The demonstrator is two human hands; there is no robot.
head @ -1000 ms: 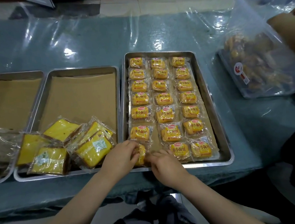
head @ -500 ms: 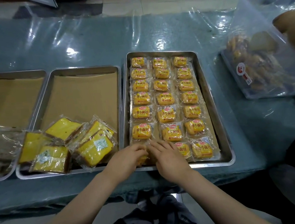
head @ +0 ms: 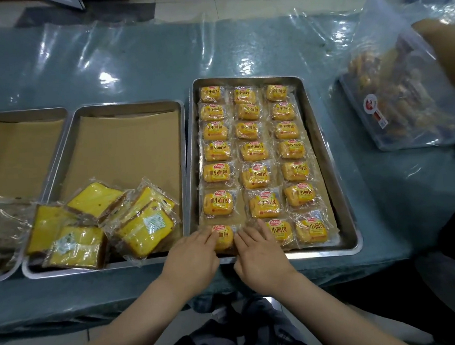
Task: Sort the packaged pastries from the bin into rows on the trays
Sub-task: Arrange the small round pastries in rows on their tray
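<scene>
Between my left hand [head: 192, 259] and right hand [head: 260, 254] lies the near-left bun packet [head: 224, 236]; cake slices [head: 143, 228] left, bin [head: 415, 81] far right.

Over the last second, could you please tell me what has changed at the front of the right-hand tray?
The left hand has slid off the front-left bun packet, which now shows its label and lies flat in line with its row. The right hand has shifted a little and rests flat beside it. The other packets on the tray, the cake slices in the middle tray and the bin look unmoved.
</scene>
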